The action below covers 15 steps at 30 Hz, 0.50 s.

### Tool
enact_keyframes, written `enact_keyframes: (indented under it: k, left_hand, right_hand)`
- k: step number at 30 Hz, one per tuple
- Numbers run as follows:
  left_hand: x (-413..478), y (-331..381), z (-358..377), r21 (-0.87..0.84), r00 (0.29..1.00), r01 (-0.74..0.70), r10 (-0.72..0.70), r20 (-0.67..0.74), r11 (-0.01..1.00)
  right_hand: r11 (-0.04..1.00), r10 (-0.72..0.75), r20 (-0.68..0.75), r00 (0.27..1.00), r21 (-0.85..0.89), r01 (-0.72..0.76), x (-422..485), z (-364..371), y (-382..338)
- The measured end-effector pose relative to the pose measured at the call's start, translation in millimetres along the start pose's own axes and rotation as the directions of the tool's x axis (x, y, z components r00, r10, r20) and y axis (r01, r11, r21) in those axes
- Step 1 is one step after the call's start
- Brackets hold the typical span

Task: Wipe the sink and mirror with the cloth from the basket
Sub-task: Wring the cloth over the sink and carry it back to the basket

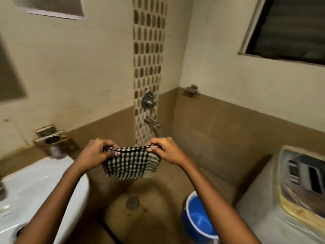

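Note:
A black-and-white checked cloth (132, 162) hangs stretched between both hands at the middle of the view, above the floor. My left hand (95, 152) pinches its upper left corner and my right hand (166, 150) pinches its upper right corner. The white sink (44, 184) is at the lower left, beside my left forearm, with its drain hole near the bottom edge. A dark blurred panel (8, 80) at the far left edge may be the mirror; I cannot tell. No basket is in view.
A blue bucket (198, 219) stands on the tiled floor at the lower right, next to a covered washing machine (290, 199). A floor drain (132, 202) lies below the cloth. Shower valve and spout (149, 110) are on the far wall, a metal holder (51, 138) left.

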<state>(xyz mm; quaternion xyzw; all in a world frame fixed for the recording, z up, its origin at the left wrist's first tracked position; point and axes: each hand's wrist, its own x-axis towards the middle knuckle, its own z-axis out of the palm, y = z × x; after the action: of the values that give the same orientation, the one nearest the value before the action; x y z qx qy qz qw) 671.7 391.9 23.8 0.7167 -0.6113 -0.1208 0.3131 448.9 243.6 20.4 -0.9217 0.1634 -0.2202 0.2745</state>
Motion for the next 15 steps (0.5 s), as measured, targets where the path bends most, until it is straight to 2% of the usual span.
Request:
enact_keyframes:
  k: [6,11,15]
  left_hand:
    - [103.8,110.4,98.1,-0.184,0.974,-0.196,0.213,0.080,0.963]
    - [172.3,206.5,201.5,-0.492,0.969,-0.208,0.248,0.015,0.845]
    - [196.9,283.5,265.2,-0.690,0.961,-0.166,0.273,0.047,0.705]
  right_hand:
    - [0.977,0.184,-0.201,0.962,-0.071,-0.202,-80.6,-117.4,83.9]
    - [0.913,0.330,-0.430,0.840,-0.081,-0.400,-184.8,-210.3,135.2]
    - [0.846,0.402,-0.526,0.750,-0.101,-0.524,-247.4,-269.1,148.6]
